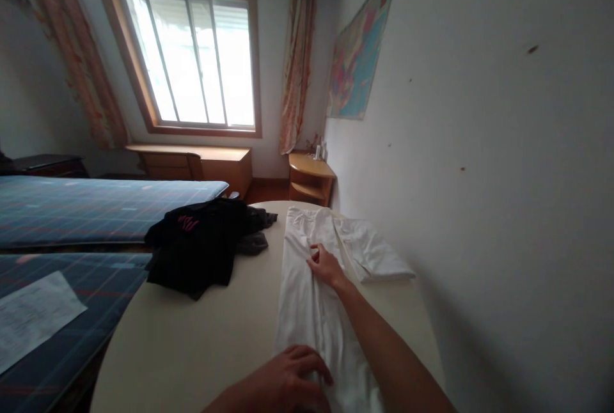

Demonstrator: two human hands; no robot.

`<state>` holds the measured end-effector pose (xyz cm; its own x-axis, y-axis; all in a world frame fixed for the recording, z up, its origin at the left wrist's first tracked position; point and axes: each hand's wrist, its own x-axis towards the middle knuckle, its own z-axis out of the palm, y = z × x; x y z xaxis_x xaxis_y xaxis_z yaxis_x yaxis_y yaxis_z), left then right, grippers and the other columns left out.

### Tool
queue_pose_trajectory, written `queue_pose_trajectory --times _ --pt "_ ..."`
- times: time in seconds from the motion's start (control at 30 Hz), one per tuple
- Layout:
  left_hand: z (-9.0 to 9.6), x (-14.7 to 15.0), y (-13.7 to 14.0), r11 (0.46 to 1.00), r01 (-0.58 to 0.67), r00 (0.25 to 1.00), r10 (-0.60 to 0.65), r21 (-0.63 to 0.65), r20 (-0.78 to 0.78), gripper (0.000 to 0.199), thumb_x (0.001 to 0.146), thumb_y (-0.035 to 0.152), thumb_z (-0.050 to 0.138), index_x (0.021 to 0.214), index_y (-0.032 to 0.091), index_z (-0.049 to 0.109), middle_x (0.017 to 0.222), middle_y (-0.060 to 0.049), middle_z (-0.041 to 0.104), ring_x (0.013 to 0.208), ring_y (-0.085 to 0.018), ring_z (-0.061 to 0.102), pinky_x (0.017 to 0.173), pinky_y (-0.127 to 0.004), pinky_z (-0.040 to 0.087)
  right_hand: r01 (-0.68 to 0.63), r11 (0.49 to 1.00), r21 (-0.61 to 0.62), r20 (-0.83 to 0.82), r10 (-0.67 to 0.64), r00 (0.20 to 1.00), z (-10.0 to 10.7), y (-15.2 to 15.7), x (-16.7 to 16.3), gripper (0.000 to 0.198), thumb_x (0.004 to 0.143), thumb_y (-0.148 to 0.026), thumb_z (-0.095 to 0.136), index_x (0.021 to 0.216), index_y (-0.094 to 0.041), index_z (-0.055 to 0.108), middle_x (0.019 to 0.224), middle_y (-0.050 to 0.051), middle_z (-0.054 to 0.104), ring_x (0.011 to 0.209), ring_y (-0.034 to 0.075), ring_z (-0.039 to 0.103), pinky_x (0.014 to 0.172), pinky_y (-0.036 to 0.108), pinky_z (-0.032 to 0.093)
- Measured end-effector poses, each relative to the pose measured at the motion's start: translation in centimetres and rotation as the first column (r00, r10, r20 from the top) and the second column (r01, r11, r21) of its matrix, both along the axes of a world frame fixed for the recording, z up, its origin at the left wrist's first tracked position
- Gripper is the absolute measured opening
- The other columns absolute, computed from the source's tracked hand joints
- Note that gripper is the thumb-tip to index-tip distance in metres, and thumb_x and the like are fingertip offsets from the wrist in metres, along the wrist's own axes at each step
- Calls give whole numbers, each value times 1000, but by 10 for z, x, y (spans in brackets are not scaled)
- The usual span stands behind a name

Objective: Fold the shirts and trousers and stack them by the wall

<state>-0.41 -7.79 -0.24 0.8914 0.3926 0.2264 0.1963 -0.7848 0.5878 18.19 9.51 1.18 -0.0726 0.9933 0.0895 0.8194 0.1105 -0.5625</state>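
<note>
A long white garment (300, 298) lies lengthwise on the round cream table (192, 349), with creases running along it. Part of the cloth spreads out to the right as a separate folded flap (374, 250). My right hand (327, 266) rests on the upper part of the garment, its fingertips touching the cloth and slightly apart. Closer to me, my left hand (292, 378) lies over the lower part with loosely bent fingers apart; its lower side is cut off by the picture edge. Whether the garment is a shirt or trousers, I cannot tell.
Dark clothes (196, 247) with pink lettering lie heaped at the table's left edge. A plaid-covered bed (110, 208) and a paper sheet (38, 311) are left. A white wall (480, 208) borders the right side. A corner shelf (311, 167) stands beyond the table.
</note>
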Motion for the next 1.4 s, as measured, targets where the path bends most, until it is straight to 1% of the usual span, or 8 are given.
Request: queue_pose_trajectory --times 0.17,0.27,0.37,0.6,0.83,1.03,1.13,1.4 --pt "-2 -6 1 982 -188 979 188 4 -82 63 86 46 66 143 31 43 158 -7 34 146 -34 25 117 -54 30 -125 991 39 36 123 992 1 -25 14 17 85 -18 57 101 -19 64 91 3 71 83 15 64 77 25 42" --pt "1 -12 0 949 -315 942 309 -27 -130 60 93 35 55 149 30 33 163 -6 21 150 -30 17 120 -51 27 -244 968 63 84 239 967 1 -50 24 13 84 -18 58 92 -19 67 93 5 70 88 18 64 82 27 43" --pt "4 -18 2 940 -341 927 331 -32 -175 64 88 28 58 148 29 35 164 -6 19 150 -30 17 121 -50 26 -351 929 122 120 337 934 1 -76 31 23 85 -20 59 106 -21 68 110 7 68 107 21 60 95 31 43" --pt "20 -26 3 958 -285 946 277 -27 -169 75 71 17 66 142 32 43 154 -3 40 145 -29 28 119 -49 30 -497 859 126 128 483 866 4 -126 32 31 85 -24 63 115 -25 66 126 7 62 121 23 53 107 37 39" --pt "20 -21 0 954 -300 951 300 18 -70 47 72 8 60 114 27 59 125 -3 61 128 -22 46 113 -38 37 -664 738 119 219 633 742 13 -154 34 27 85 -15 57 107 -26 68 120 4 64 112 19 56 101 34 41" --pt "19 -19 -1 963 -262 959 267 64 -91 37 72 6 62 102 28 63 112 0 64 107 -19 56 100 -35 44 -794 607 43 286 754 592 13 -176 37 35 71 -44 74 99 -24 66 104 4 66 93 20 60 90 34 44" --pt "19 -18 0 957 -283 953 288 62 -97 36 71 8 63 101 28 64 113 0 63 106 -19 56 101 -35 43 -841 541 -7 332 795 508 4 -186 38 37 69 -46 75 96 -24 65 96 3 67 91 21 61 87 34 44" --pt "20 -17 -2 954 -293 949 299 65 -98 34 70 12 65 100 28 63 112 0 63 105 -19 55 99 -36 42 -811 583 -32 258 789 557 8 -202 44 7 71 -22 65 78 -22 64 72 -4 69 68 13 62 78 25 44"
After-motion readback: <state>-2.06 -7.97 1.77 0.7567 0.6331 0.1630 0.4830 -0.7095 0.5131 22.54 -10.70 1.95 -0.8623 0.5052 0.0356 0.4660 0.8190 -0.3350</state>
